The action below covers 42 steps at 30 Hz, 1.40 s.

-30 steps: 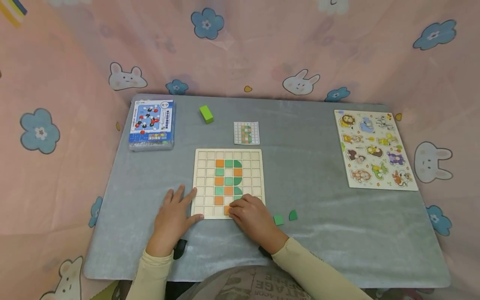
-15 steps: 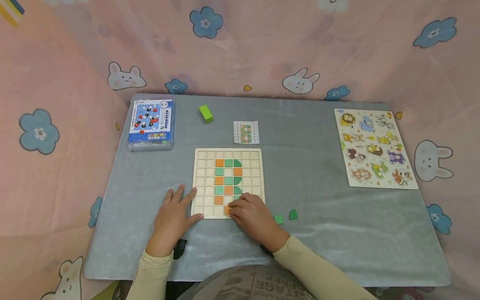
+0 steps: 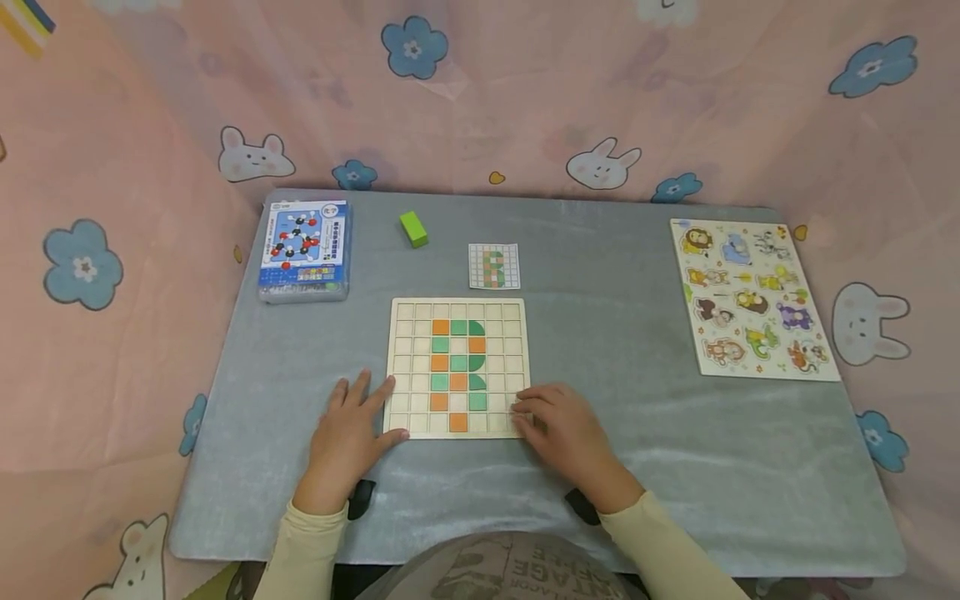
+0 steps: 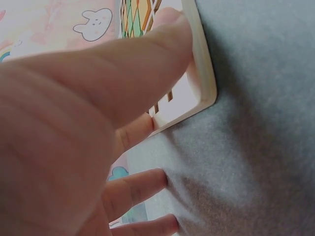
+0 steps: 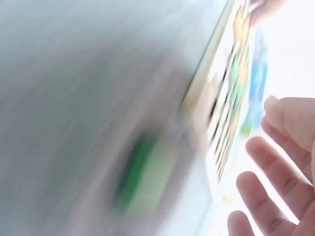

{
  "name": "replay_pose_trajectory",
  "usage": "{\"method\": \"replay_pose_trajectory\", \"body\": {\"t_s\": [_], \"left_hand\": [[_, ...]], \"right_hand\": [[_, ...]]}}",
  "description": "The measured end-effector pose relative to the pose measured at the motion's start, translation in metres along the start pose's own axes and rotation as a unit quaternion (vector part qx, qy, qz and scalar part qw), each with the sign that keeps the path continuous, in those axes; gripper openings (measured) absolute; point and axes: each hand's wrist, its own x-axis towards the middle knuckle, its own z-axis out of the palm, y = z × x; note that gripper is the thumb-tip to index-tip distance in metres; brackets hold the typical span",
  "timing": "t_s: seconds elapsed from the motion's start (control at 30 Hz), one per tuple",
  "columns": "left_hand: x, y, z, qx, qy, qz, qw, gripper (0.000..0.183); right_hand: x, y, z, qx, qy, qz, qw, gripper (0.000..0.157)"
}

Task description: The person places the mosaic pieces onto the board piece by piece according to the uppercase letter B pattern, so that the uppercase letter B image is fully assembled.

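Note:
A wooden grid board (image 3: 502,310) lies mid-table, with orange and green tiles set in its cells. Among them are an orange square (image 3: 458,422) in the bottom row and a green square (image 3: 477,402) just above it. My left hand (image 3: 345,446) is spread at the board's near left corner; its thumb (image 4: 167,39) rests on the board. Over the board's right edge hovers my right hand (image 3: 570,442), fingers loosely bent and holding nothing. Below it, a blurred green piece (image 5: 145,174) lies on the cloth in the right wrist view; the head view hides it behind the hand.
Behind the board lies a small pattern card (image 3: 493,267), with a bright green block (image 3: 413,229) farther back. A boxed chemistry set (image 3: 303,250) occupies the back left, and an animal puzzle board (image 3: 753,300) the right side.
My right hand has left the orange square in the bottom row and moved right, off most of the board, now covering the loose green pieces. My left hand stays put.

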Motion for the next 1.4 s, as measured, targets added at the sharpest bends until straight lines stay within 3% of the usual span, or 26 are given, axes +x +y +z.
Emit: {"method": "replay_pose_trajectory", "body": {"t_s": [0.13,0.33,0.67,0.87,1.13,1.4], "left_hand": [[-0.001,0.000,0.000,-0.006,-0.003,-0.005,1.0000,0.085],[-0.001,-0.002,0.000,-0.008,-0.007,-0.008,0.9999,0.086],[-0.001,-0.002,0.002,-0.006,-0.003,-0.004,1.0000,0.085],[-0.001,-0.001,0.000,-0.004,-0.002,-0.004,1.0000,0.084],[-0.001,-0.001,0.000,-0.001,-0.002,-0.003,1.0000,0.083],[-0.001,-0.002,-0.001,0.003,0.000,0.002,1.0000,0.084]], "right_hand": [[-0.027,0.019,-0.014,-0.003,0.001,0.024,1.000,0.022],[-0.056,0.030,-0.017,-0.009,-0.034,0.025,0.999,0.025],[-0.060,0.031,-0.016,-0.028,-0.013,-0.003,1.000,0.026],[-0.035,0.013,-0.009,-0.004,0.022,-0.028,0.999,0.026],[0.033,-0.038,0.022,-0.006,-0.043,-0.094,0.995,0.014],[0.051,-0.053,0.047,-0.038,-0.051,-0.143,0.988,0.015]]}}
